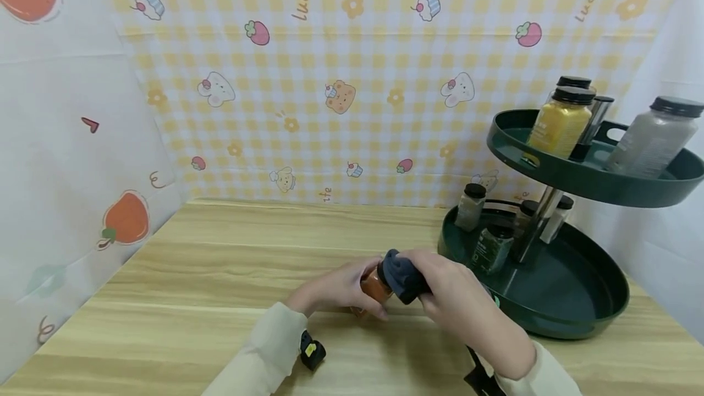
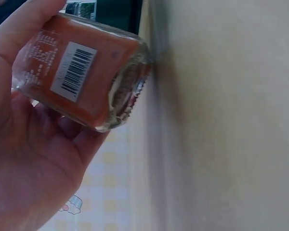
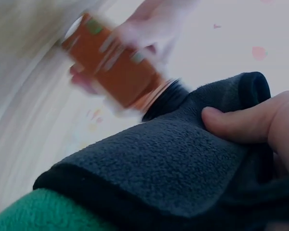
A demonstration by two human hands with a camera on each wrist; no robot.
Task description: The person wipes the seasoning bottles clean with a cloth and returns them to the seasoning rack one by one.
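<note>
My left hand (image 1: 343, 289) grips a square glass jar (image 1: 376, 287) of orange-brown powder, tilted above the table. In the left wrist view, a barcode label (image 2: 73, 72) shows on the jar's side, and its ribbed base faces right. The jar's black lid (image 3: 164, 102) meets a dark grey cloth (image 1: 404, 277). My right hand (image 1: 462, 298) pinches this cloth, with the thumb lying on top in the right wrist view. A fuzzy green patch (image 3: 43, 211) shows below the cloth's hem. Part of the lid is hidden by the cloth.
To the right stands a two-tier dark green tray rack. Its upper tier (image 1: 594, 179) bears a yellow jar (image 1: 561, 124) and a grey-white jar (image 1: 654, 139). Several smaller black-lidded jars stand on its lower tier (image 1: 572, 316). A patterned cloth backdrop (image 1: 341, 139) rises behind the wooden table (image 1: 220, 249).
</note>
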